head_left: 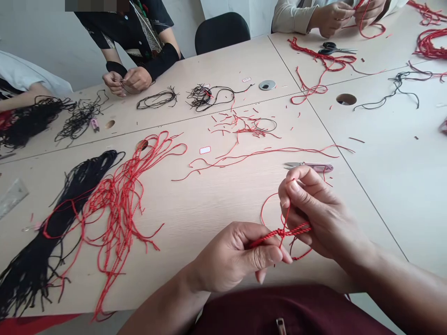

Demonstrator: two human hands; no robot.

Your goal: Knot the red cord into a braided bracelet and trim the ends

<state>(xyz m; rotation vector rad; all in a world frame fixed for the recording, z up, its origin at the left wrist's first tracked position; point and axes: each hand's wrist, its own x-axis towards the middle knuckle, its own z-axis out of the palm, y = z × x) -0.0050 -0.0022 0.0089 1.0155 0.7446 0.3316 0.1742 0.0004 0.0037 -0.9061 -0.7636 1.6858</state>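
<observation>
Left hand [237, 258] and right hand [316, 214] are both raised just above the near worktop [206, 209]. Both grips are closed on a red braided cord [296, 230], held in the air between them. A tight knot [281, 232] sits on the cord, just beside the left thumb. Left grip pinches the cord's tapered end between thumb and fingers. Right grip has the braid and a thin red loop [263, 214] pressed in its curled fingers [300, 197]. A short strand hangs below the right hand.

Nearest item to the right hand: thread snips [309, 167] with a purple handle, lying shut on the worktop. A long red strand [258, 156] lies just beyond them. Farther out are red cut-offs [237, 125] and a small white tag [205, 150].

Left side of the worktop: a large tangle of red cords [120, 200] lies against a black cord bundle [42, 256]. A clear ruler [12, 197] is at the edge.

Only containers in view: round grommet holes in the worktop, one [110, 124] at far left and one [346, 99] at right, neither showing contents. A metal grommet cap [267, 84] sits closed.

Across the worktop, a co-worker's hands [129, 80] work black cord. At top right, another co-worker's hands [331, 17] hold red cord, with black-handled scissors [337, 49] nearby.
</observation>
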